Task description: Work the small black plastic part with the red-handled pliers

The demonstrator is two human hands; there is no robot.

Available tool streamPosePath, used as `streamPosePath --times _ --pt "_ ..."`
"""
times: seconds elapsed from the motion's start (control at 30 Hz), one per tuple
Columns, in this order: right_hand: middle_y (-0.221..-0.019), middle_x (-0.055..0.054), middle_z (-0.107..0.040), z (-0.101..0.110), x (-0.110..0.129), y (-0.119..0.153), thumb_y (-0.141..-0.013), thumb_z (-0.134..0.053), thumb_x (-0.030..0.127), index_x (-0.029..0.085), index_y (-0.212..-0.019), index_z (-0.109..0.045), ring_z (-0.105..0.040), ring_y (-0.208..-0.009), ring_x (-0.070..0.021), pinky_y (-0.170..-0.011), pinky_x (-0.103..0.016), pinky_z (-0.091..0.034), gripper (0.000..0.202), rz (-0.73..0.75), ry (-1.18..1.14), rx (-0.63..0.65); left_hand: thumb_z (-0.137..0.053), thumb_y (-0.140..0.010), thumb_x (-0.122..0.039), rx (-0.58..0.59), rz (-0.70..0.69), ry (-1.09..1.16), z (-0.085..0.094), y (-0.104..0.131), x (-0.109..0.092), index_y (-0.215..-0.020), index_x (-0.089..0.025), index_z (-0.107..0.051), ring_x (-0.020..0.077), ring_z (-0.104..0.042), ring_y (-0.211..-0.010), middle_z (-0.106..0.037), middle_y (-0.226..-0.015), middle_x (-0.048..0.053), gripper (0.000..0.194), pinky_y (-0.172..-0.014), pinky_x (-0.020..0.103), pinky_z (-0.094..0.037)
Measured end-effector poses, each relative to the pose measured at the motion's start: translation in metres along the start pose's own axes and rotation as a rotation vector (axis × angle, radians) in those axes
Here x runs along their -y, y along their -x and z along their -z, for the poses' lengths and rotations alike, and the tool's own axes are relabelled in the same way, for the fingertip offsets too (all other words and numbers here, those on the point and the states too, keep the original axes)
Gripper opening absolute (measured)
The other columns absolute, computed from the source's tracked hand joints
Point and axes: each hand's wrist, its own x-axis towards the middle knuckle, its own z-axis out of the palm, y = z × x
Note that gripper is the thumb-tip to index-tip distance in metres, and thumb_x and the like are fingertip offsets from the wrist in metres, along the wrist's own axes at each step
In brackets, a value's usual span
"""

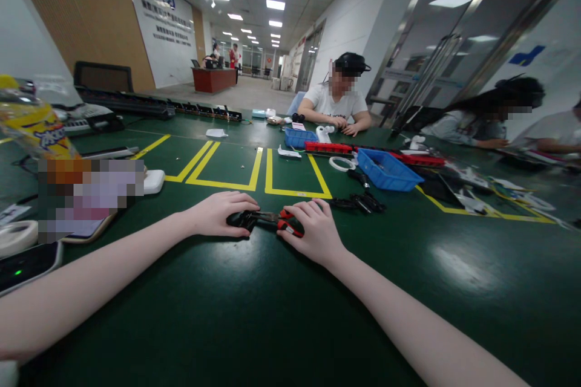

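Over the green table point(254, 314) my left hand point(215, 214) is closed around a small black object point(240, 220), whose exact kind I cannot make out. My right hand point(320, 233) grips pliers point(288, 224) by their red-and-black handles. The metal jaws point left and meet the black object, though whether they bite on it is unclear. Both hands rest low, close to the tabletop, just in front of the yellow tape outlines point(297, 194).
Right of my hands lie black cables point(361, 202), a white tape roll point(342, 163) and a blue bin point(388, 169). To the left are a phone point(97, 205), a white case point(154, 182) and a drink bottle point(39, 127). A person point(338, 97) sits across the table.
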Motion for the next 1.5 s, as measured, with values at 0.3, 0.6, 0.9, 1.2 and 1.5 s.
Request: streamPosePath --times 0.3,0.6,0.9,1.2,1.5 --pt "-0.107 -0.008 -0.070 -0.0003 -0.0004 -0.0003 -0.083 -0.067 0.044 0.021 -0.114 -0.065 -0.060 -0.104 -0.0263 -0.102 -0.047 -0.034 0.039 0.006 0.012 -0.007 -0.064 -0.088 -0.048 0.007 0.004 -0.001 0.0014 0.0005 -0.0012 -0.129 -0.022 -0.057 0.0278 -0.061 -0.113 -0.061 -0.129 0.010 0.048 -0.092 0.039 -0.049" --pt "-0.106 -0.008 -0.071 -0.0030 -0.0017 0.0002 -0.081 -0.069 0.043 0.019 -0.113 -0.066 -0.060 -0.102 -0.0262 -0.103 -0.046 -0.033 0.041 0.032 0.051 -0.036 -0.060 -0.091 -0.047 0.019 -0.006 -0.021 0.0016 0.0001 -0.0022 -0.130 -0.020 -0.056 0.0278 -0.060 -0.115 -0.060 -0.131 0.011 0.047 -0.095 0.041 -0.048" --pt "-0.107 -0.009 -0.071 -0.0029 -0.0015 0.0008 -0.081 -0.069 0.042 0.018 -0.114 -0.066 -0.061 -0.102 -0.0263 -0.104 -0.046 -0.033 0.041 0.051 0.075 -0.049 -0.059 -0.092 -0.045 0.020 -0.021 -0.034 0.0019 0.0004 -0.0023 -0.132 -0.020 -0.054 0.0277 -0.059 -0.116 -0.059 -0.133 0.011 0.047 -0.095 0.040 -0.048" --pt "-0.108 -0.008 -0.070 -0.0015 -0.0007 -0.0001 -0.083 -0.066 0.045 0.018 -0.113 -0.066 -0.061 -0.103 -0.0265 -0.103 -0.047 -0.033 0.041 0.010 0.023 -0.022 -0.059 -0.091 -0.038 0.018 -0.014 -0.017 0.0014 0.0010 -0.0011 -0.133 -0.020 -0.054 0.0282 -0.059 -0.117 -0.059 -0.134 0.011 0.046 -0.098 0.041 -0.048" --pt "-0.110 -0.008 -0.070 -0.0016 -0.0014 0.0004 -0.082 -0.067 0.045 0.019 -0.115 -0.065 -0.060 -0.105 -0.0261 -0.104 -0.047 -0.032 0.042 0.014 0.010 -0.029 -0.054 -0.090 -0.024 0.030 -0.033 -0.040 0.0012 0.0023 -0.0005 -0.138 -0.021 -0.049 0.0262 -0.057 -0.122 -0.053 -0.143 0.009 0.048 -0.102 0.041 -0.046"
